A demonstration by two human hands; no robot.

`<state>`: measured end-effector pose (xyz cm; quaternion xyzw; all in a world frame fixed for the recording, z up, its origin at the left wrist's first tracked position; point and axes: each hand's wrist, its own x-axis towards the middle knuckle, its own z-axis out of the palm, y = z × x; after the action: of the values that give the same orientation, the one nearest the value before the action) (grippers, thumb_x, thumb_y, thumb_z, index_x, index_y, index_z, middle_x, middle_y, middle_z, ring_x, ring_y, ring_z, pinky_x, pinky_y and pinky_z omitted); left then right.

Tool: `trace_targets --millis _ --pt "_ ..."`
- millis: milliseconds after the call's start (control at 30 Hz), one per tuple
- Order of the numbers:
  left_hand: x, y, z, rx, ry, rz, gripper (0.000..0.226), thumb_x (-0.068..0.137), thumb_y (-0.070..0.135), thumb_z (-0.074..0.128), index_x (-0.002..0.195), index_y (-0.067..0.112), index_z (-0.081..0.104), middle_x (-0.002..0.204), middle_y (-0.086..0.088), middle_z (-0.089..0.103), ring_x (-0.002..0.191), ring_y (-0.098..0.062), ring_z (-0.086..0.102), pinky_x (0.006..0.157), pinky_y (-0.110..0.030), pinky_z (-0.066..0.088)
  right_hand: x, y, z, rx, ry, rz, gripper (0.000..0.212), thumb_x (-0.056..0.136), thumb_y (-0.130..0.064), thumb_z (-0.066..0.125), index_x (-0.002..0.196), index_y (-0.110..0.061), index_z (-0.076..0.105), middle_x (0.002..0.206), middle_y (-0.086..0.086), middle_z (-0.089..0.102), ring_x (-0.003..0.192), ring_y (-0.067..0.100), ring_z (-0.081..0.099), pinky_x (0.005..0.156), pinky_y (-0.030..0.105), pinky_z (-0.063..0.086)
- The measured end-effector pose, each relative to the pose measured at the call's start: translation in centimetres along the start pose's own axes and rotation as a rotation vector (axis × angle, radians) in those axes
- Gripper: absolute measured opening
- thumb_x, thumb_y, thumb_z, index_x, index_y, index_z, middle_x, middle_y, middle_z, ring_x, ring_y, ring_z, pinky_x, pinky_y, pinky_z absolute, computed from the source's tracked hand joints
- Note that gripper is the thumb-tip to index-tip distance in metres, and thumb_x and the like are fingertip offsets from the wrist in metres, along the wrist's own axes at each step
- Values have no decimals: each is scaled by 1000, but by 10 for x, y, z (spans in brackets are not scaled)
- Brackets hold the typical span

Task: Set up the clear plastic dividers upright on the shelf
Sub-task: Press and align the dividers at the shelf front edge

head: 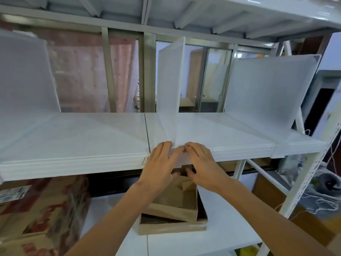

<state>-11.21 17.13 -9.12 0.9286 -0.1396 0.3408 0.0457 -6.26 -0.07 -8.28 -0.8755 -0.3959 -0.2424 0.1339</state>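
Nearest, both bare forearms reach up from six o'clock. The left hand (160, 163) and the right hand (201, 163) lie palm-down at the front lip of the white metal shelf (73, 137), the fingers (166, 146) spread and nearly flat, pressing on the foot of the middle clear plastic divider (170, 84). The thumbs hang below the lip, where the sheet's front flap folds over the edge; neither hand is closed around anything, and whether the thumbs pinch the flap from beneath I cannot tell.

Under the hands, on the lower white shelf, sits an open brown cardboard box (173, 215) with loose card inside. At eight o'clock a red-printed carton (46, 215) is cut off by the frame edge.

Farther back, the middle divider stands upright at twelve o'clock, its blade running front to back. A second frosted clear divider (267, 93) stands at two o'clock near the shelf's right end, and a third (24, 76) at ten o'clock, cropped by the left edge. Through the sheets the background is hazy: metal-framed glass panels, a reddish wall, and tangled white cords at three o'clock, too blurred to sort out.
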Motion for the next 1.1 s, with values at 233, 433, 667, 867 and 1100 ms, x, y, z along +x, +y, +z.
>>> trace_targets --millis 233,433,667,867,1100 --pt "7 -5 8 102 48 33 85 49 14 90 123 16 49 111 -11 56 102 -29 56 89 -38 50 10 2 9 -83 32 -39 62 80 -21 72 132 -14 41 136 6 43 127 26 35 111 42 29" --pt "5 -15 4 121 0 68 82 60 26 89 129 22 45 117 -10 58 107 -28 59 91 -38 52 10 18 11 -110 41 -104 63 77 -16 76 132 -10 47 136 10 52 126 26 47 110 40 33" --pt "-1 -15 0 164 55 95 70 65 26 85 126 20 50 109 -12 60 105 -28 59 89 -36 52 12 28 7 -110 47 -171 65 74 -14 80 132 -9 51 135 10 55 125 25 50 106 32 28" --pt "-5 -23 -9 206 51 76 62 65 28 85 120 22 57 105 -8 61 93 -25 62 83 -34 55 11 30 6 -106 74 -177 64 73 -18 81 130 -12 52 134 8 57 124 23 52 104 29 24" --pt "-9 -36 -15 223 75 124 62 64 34 86 117 22 57 96 -6 59 82 -23 59 73 -31 54 11 36 8 -91 40 -190 64 80 -20 76 136 -13 46 141 6 50 130 21 45 108 28 18"
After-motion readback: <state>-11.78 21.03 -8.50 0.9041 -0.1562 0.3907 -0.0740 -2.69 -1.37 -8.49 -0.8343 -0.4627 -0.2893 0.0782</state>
